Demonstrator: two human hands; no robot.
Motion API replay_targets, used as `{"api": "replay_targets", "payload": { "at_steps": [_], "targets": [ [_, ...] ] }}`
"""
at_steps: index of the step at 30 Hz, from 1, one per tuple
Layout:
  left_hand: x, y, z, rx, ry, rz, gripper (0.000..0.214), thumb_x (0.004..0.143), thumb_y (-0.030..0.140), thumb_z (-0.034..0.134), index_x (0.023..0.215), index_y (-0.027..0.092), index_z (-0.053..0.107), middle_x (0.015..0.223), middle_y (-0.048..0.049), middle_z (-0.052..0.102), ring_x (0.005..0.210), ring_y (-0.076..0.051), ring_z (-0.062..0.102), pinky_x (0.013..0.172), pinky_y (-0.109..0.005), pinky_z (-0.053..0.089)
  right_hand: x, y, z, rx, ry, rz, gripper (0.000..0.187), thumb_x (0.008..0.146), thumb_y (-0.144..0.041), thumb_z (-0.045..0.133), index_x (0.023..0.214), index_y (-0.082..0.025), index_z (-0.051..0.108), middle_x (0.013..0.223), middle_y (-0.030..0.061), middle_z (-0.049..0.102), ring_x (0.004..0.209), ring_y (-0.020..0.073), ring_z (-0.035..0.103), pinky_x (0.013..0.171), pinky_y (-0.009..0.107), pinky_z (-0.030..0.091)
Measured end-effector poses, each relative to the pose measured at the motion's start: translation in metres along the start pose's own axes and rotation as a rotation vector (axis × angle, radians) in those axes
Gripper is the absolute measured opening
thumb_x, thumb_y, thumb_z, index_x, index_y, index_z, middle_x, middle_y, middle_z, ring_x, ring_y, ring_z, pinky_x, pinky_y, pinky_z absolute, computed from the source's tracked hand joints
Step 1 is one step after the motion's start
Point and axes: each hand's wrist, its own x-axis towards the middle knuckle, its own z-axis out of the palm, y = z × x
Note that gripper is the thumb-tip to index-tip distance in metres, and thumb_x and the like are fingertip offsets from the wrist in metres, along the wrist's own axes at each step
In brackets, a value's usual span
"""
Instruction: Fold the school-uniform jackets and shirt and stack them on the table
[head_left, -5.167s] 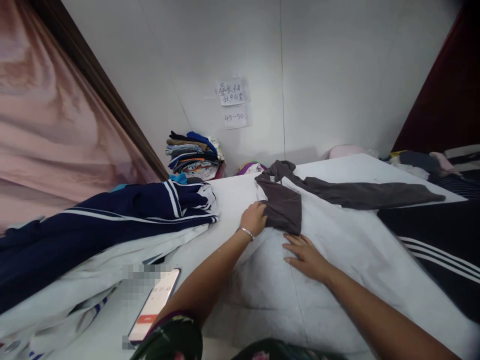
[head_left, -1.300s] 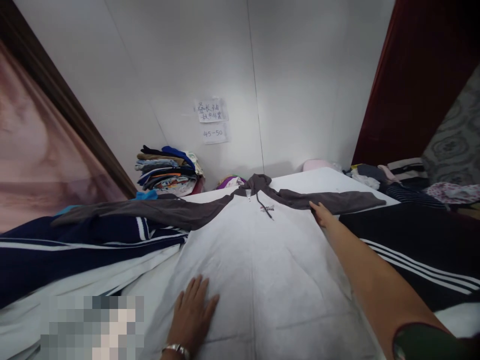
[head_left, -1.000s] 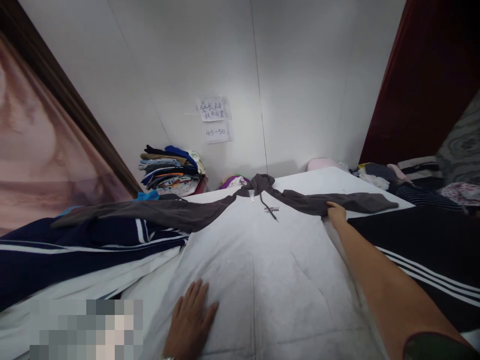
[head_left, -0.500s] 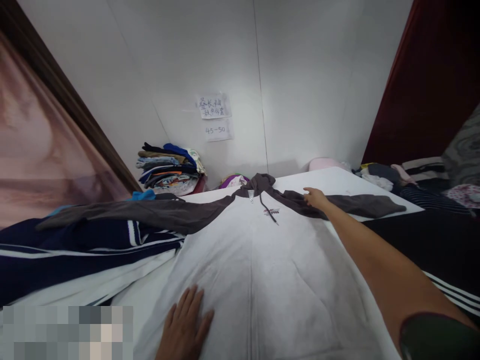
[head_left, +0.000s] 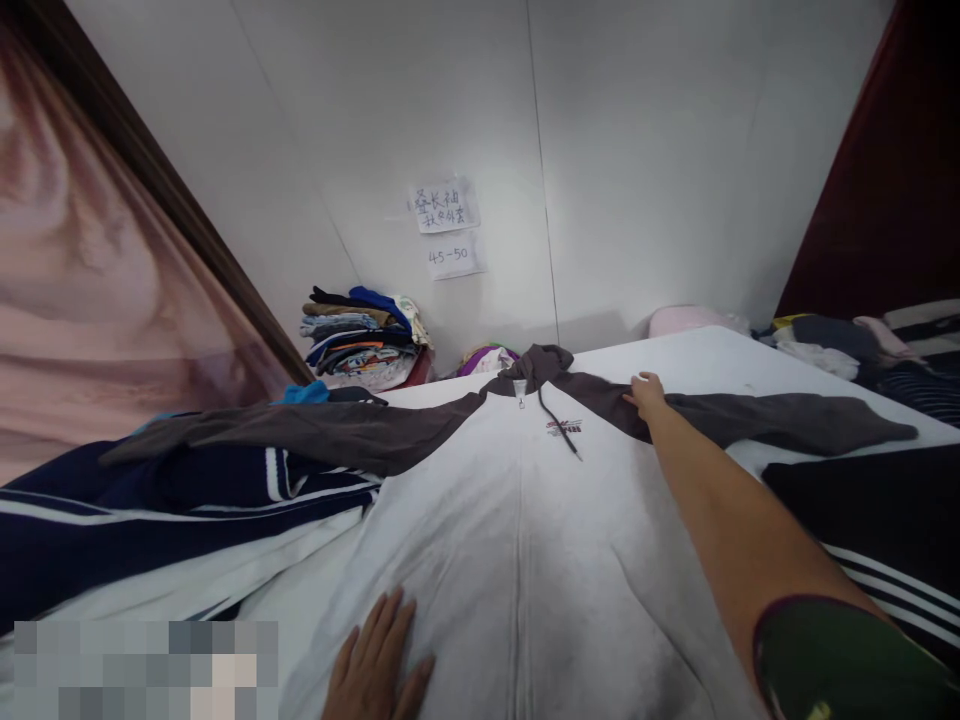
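Observation:
A zip-front hooded jacket (head_left: 480, 540) with a pale body and dark grey sleeves lies spread face up, its hood (head_left: 546, 362) toward the wall. My left hand (head_left: 379, 655) rests flat on its lower front, fingers stretched out. Far across the jacket, my right hand (head_left: 647, 395) touches the dark shoulder at the top of the right-side sleeve (head_left: 787, 420). Its fingers look slightly bent and apart. The left-side sleeve (head_left: 322, 435) reaches out over navy clothing. A dark drawstring (head_left: 559, 422) hangs beside a small chest print.
Navy garments with white stripes (head_left: 172, 510) lie at left, and a black striped garment (head_left: 870, 500) at right. A stack of folded clothes (head_left: 367, 340) stands by the wall. More clothing (head_left: 832, 345) lies at back right on the white table (head_left: 697, 350).
The view has shifted so the scene sits farther right. The right-side sleeve lies smoother near the shoulder and reaches farther out. My left hand stays on the jacket front.

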Motion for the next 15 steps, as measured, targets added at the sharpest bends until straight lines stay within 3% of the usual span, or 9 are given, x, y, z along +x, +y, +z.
{"api": "replay_targets", "payload": {
  "at_steps": [4,8,12,15],
  "targets": [
    [-0.002,-0.001,-0.001,-0.059,0.019,0.0,0.055,0.083,0.047,0.042,0.137,0.036,0.045,0.146,0.0054,0.032,0.137,-0.025,0.032,0.113,-0.047,0.032,-0.003,0.003,-0.01,-0.059,-0.058,-0.064,0.054,0.091,-0.026,0.045,0.144,-0.024,0.03,0.132,0.0097,0.054,0.108,0.0147,0.06,0.082,0.025,0.055],
    [-0.004,0.004,-0.006,-0.064,0.03,-0.009,0.056,0.086,0.047,0.041,0.139,0.031,0.045,0.149,0.0023,0.031,0.138,-0.025,0.032,0.114,-0.047,0.03,-0.025,0.004,-0.009,-0.168,-0.164,-0.17,0.051,0.084,-0.028,0.059,0.133,-0.019,0.049,0.136,0.0094,0.053,0.124,0.0203,0.051,0.102,0.03,0.042],
    [-0.005,0.009,-0.009,-0.058,0.066,0.005,0.056,0.086,0.047,0.043,0.139,0.028,0.047,0.149,-0.0009,0.035,0.138,-0.025,0.033,0.113,-0.047,0.031,-0.06,0.018,-0.012,-0.625,-0.319,-0.448,0.04,0.08,-0.028,0.065,0.119,-0.019,0.063,0.14,0.01,0.051,0.136,0.0276,0.037,0.114,0.044,0.021],
    [-0.004,0.009,-0.006,-0.049,0.089,0.012,0.054,0.085,0.046,0.044,0.135,0.028,0.052,0.147,-0.002,0.038,0.138,-0.026,0.033,0.113,-0.048,0.03,-0.08,0.021,-0.027,-0.919,-0.324,-0.574,0.039,0.086,-0.033,0.058,0.121,-0.017,0.062,0.143,0.0125,0.048,0.137,0.0287,0.034,0.113,0.047,0.021]
  ]
}}
